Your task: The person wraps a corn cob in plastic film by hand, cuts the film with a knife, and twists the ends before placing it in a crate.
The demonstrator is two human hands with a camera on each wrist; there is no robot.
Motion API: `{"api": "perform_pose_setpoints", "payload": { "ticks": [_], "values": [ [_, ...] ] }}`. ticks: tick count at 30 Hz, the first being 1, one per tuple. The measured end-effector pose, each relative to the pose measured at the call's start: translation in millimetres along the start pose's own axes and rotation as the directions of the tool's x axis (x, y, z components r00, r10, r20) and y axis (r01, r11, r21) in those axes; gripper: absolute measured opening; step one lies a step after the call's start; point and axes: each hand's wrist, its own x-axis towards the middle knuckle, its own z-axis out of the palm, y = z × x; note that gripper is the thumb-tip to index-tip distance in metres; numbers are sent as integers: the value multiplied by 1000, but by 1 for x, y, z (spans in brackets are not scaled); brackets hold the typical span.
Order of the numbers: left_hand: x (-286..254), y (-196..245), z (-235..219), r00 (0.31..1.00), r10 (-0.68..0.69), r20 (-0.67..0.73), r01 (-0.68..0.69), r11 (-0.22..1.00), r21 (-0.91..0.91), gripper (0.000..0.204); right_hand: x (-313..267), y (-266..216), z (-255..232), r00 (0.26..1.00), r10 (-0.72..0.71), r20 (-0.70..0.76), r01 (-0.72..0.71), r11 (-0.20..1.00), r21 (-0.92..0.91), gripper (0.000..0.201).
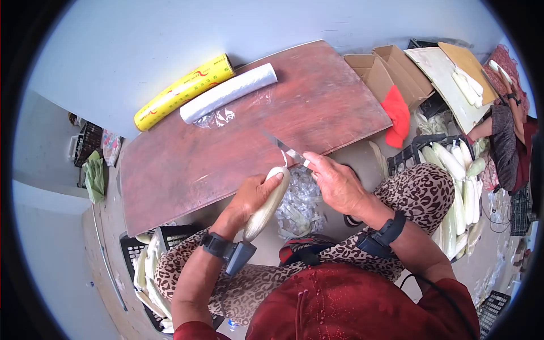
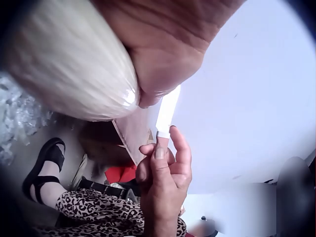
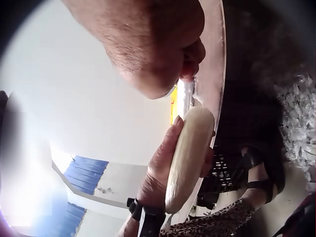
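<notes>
My left hand [image 1: 249,198] grips a pale, elongated, gourd-like vegetable [image 1: 265,208] in front of the table's near edge. The thumb lies along its upper end, where a thin whitish strand [image 1: 284,158] sticks up. In the right wrist view the vegetable [image 3: 190,160] looks smooth and faintly ridged, with the fingers wrapped round its far side. My right hand [image 1: 343,186] holds a small knife [image 1: 287,151] by its light handle, close beside the strand. The blade points up and left over the table; in the left wrist view the knife [image 2: 168,112] shows bright.
A reddish-brown table [image 1: 317,107] bears a yellow roll [image 1: 184,90] and a clear film roll [image 1: 229,93]. Scraps of plastic [image 1: 300,204] lie below, between the knees. Crates of pale vegetables [image 1: 467,198] stand at both sides. Another person's arm [image 1: 514,107] shows at far right.
</notes>
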Motion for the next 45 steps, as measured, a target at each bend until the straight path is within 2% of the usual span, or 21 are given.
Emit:
{"api": "perform_pose_setpoints", "payload": {
  "ticks": [2,5,8,11,23,26,29,32,35,38,41,42,45],
  "values": [
    [1,-4,0,998,-36,42,38,998,-54,64,-1,4,3,1000,14,27,-13,999,-32,46],
    [3,-12,5,998,-59,29,63,980,-187,64,-1,4,9,999,29,42,-28,999,-27,47],
    [2,-17,4,998,-49,40,57,968,-242,65,-2,7,13,998,34,55,-32,999,-32,46],
    [-3,-19,5,997,-39,62,61,920,-388,63,-2,9,17,996,19,84,-15,999,-52,45],
    [4,-29,8,986,-103,130,163,730,-663,62,-2,19,27,976,73,208,-12,960,-279,52],
    [-2,-24,8,986,-89,140,161,715,-680,62,-1,20,28,973,58,225,18,947,-320,56],
    [-2,-31,10,990,-64,129,130,787,-603,66,-1,21,27,968,58,245,35,933,-357,59],
    [-1,-35,10,999,-31,-25,21,941,-339,65,-2,23,30,967,62,246,33,930,-365,60],
    [0,-32,12,990,-11,-138,4,998,-57,67,-2,23,30,966,59,252,34,936,-352,59],
    [-12,-15,15,971,92,-219,-55,984,171,60,-3,26,32,969,41,245,45,940,-338,60],
    [-13,-16,21,946,270,-179,-216,938,270,55,-3,28,32,972,49,228,29,944,-328,59],
    [-13,-17,22,935,318,-158,-245,900,361,54,-3,26,31,971,63,229,14,947,-322,59],
    [-15,-12,23,946,296,-131,-207,865,457,58,-3,24,31,973,79,217,-7,950,-311,59]
  ]
}}
